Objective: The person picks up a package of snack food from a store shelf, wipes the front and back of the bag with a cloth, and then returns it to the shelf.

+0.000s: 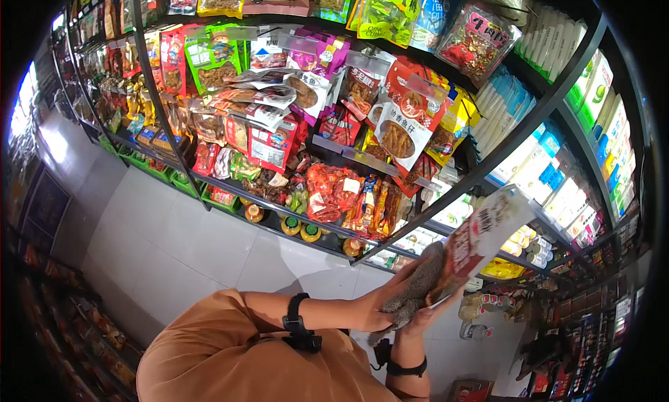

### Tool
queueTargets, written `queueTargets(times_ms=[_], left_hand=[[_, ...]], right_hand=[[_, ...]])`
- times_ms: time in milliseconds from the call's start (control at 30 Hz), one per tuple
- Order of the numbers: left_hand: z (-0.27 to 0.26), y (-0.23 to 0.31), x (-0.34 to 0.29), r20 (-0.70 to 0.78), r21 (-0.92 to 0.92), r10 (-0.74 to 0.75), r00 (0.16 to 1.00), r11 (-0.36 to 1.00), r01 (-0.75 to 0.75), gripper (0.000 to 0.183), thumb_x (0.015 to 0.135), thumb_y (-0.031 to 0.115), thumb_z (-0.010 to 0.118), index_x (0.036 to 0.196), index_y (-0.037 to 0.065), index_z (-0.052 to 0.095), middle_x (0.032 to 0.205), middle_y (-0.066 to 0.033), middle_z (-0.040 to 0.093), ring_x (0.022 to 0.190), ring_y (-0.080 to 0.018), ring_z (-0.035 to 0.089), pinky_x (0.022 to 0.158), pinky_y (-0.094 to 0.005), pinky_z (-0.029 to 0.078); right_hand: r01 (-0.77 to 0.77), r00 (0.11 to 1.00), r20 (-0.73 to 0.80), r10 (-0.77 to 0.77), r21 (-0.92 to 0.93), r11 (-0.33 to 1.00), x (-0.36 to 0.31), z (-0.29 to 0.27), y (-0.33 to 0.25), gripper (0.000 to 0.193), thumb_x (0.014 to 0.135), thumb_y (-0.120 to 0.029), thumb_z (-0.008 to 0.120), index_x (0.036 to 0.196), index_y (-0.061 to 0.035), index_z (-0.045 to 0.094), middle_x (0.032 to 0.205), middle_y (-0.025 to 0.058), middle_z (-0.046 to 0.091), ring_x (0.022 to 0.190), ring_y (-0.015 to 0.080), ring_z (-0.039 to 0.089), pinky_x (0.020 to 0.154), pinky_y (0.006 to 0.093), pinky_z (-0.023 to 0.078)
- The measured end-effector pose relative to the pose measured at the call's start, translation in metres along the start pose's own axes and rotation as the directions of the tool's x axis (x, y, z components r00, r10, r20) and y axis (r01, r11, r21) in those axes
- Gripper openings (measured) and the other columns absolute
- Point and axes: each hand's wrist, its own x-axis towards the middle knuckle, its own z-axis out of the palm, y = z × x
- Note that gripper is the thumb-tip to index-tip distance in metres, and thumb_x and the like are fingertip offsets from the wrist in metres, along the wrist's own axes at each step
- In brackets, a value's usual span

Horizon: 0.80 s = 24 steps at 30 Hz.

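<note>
Low at right centre, my two hands are close together around a snack packet (481, 238). The packet is white and dark red, tilted with its top toward the upper right. My right hand (424, 317) grips its lower end from below. My left hand (380, 306) is closed on a grey fluffy cloth (424, 280), bunched against the packet's left side. Part of the left fingers is hidden by the cloth. Dark bands circle both wrists.
Ahead stands a black-framed rack with hanging snack packets (306, 88) and red bagged snacks (331, 193). Yellow-lidded jars (300, 228) sit below them. White packages (550, 172) fill the right shelves. A dark upright post (488, 151) slants near the held packet. Tiled floor (181, 242) lies at left.
</note>
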Motion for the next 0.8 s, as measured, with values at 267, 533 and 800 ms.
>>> queueTargets(times_ms=[267, 533, 800], left_hand=[[-0.066, 0.049, -0.020, -0.131, 0.066, -0.086, 0.988, 0.993, 0.095, 0.084, 0.077, -0.003, 0.056, 0.146, -0.001, 0.008, 0.149, -0.0141, 0.018, 0.136, -0.0194, 0.023, 0.109, -0.0315, 0.021], [-0.151, 0.107, -0.135, -0.255, 0.047, -0.202, 0.945, 0.974, 0.221, 0.085, 0.075, 0.010, 0.054, 0.146, -0.001, 0.007, 0.148, -0.0168, 0.020, 0.137, -0.0234, 0.019, 0.110, -0.0345, 0.018], [-0.255, 0.222, -0.285, -0.762, -0.040, -0.131, 0.634, 0.987, 0.155, 0.061, 0.084, 0.020, 0.064, 0.136, 0.004, 0.037, 0.133, -0.0089, 0.046, 0.122, -0.0202, 0.045, 0.102, -0.0342, 0.036]], right_hand=[[-0.060, 0.992, 0.119, 0.049, 0.092, 0.994, -0.060, 0.074, 0.014, 0.115, 0.072, -0.066, 0.064, 0.144, -0.0039, -0.001, 0.148, 0.0203, 0.012, 0.136, 0.0355, 0.020, 0.109, 0.0482, 0.021], [0.039, 0.952, 0.285, -0.115, 0.260, 0.965, -0.044, 0.203, -0.011, 0.097, 0.076, -0.054, 0.066, 0.143, -0.0052, 0.015, 0.147, 0.0239, 0.016, 0.134, 0.0400, 0.024, 0.107, 0.0513, 0.023], [0.159, 0.585, 0.620, -0.523, 0.545, 0.823, -0.139, 0.364, -0.072, 0.086, 0.071, -0.032, 0.076, 0.139, -0.0047, 0.031, 0.143, 0.0319, 0.022, 0.132, 0.0460, 0.027, 0.104, 0.0516, 0.026]])
